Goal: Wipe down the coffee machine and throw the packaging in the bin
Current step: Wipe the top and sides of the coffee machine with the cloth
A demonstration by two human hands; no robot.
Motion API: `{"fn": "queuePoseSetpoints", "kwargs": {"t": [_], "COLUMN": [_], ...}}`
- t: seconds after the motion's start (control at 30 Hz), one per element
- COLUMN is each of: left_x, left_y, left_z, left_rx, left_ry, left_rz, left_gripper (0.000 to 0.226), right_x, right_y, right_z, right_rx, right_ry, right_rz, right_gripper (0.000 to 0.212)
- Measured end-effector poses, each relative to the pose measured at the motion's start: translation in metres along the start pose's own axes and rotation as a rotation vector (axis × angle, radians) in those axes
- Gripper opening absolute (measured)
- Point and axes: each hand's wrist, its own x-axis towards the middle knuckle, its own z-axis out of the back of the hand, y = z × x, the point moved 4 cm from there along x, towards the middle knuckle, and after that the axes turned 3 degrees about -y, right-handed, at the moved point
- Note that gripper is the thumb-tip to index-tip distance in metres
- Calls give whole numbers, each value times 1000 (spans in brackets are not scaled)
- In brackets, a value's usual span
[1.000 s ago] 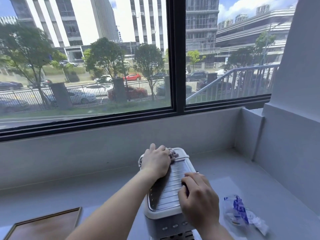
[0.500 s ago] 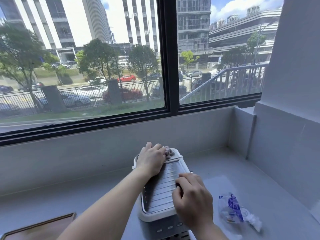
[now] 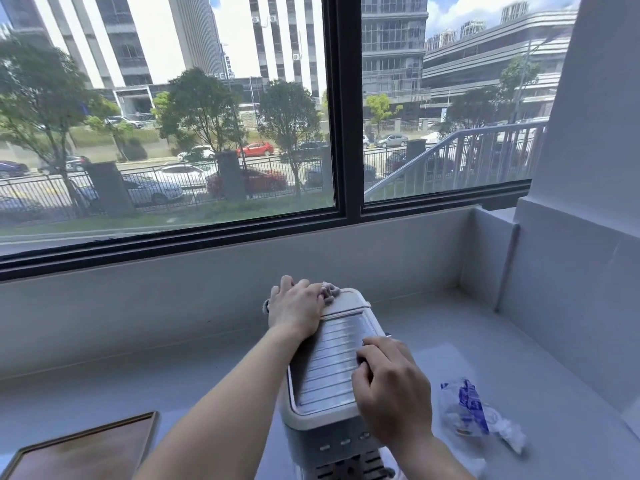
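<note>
A white coffee machine (image 3: 330, 370) with a ribbed silver top stands on the pale counter, low in the middle. My left hand (image 3: 298, 308) lies palm down on its far left corner, pressing a small grey cloth (image 3: 329, 291) whose edge peeks out past the fingers. My right hand (image 3: 389, 386) rests on the machine's near right edge, fingers curled over it. Crumpled clear packaging with blue print (image 3: 474, 410) lies on the counter to the right of the machine, apart from both hands.
A wooden-framed board (image 3: 86, 448) lies at the lower left. A low grey wall under the window (image 3: 207, 292) runs behind the machine, and a white wall (image 3: 571, 306) closes the counter on the right.
My left hand with the cloth has slid slightly toward the machine's far edge. The right hand stays on the near right edge. The view has shifted a little.
</note>
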Motion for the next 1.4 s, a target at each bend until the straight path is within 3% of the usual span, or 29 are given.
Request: {"fn": "queuePoseSetpoints", "kwargs": {"t": [0.13, 0.33, 0.47, 0.63, 0.73, 0.83, 0.9, 1.0, 1.1, 1.2, 1.27, 1.3, 1.4], "left_x": [-40, -125, -122, -143, -192, -230, -238, -228, -212, -195, -185, -183, -188], "left_y": [19, 18, 20, 9, -1, -27, -49, -80, -96, -100, -100, -102, -103], "left_z": [13, 18, 24, 36, 39, 37, 32, 36, 53, 61, 64, 66, 71], "left_rx": [-121, -285, -473, -530, -545, -463, -339, -111, -137, -409, -651, -832, -1682], "left_ry": [-30, -139, -112, -104, -228, -370, -354, -312, -250, -159, -55, -3, 213], "left_rz": [75, -19, 60, 110, 21, -67, -73, -112, -74, 49, 125, 151, 413], "left_gripper": [31, 34, 27, 25, 29, 32, 36, 43, 23, 27, 34, 35, 35], "right_x": [-1, -1, 0, 0, 0, 2, 4, 10, 3, -20, -35, -40, -44], "right_y": [-1, -3, -5, -7, -11, -11, -10, -11, -9, -10, -12, -11, -7], "right_z": [1, -3, -5, -7, -9, -9, -7, -1, 18, 32, 36, 36, 32], "right_rx": [0, -2, 2, 33, 64, 82, 119, 484, 1063, 1116, 1054, 1023, 887], "right_ry": [13, -27, -42, -47, -35, -2, 47, 228, 315, 225, 150, 138, 150], "right_rz": [0, 17, 13, 13, -18, -37, -85, -262, -433, -346, -282, -263, -186], "right_gripper": [17, 18, 20, 24, 25, 28, 30, 34, 38, 57, 57, 60, 83]}}
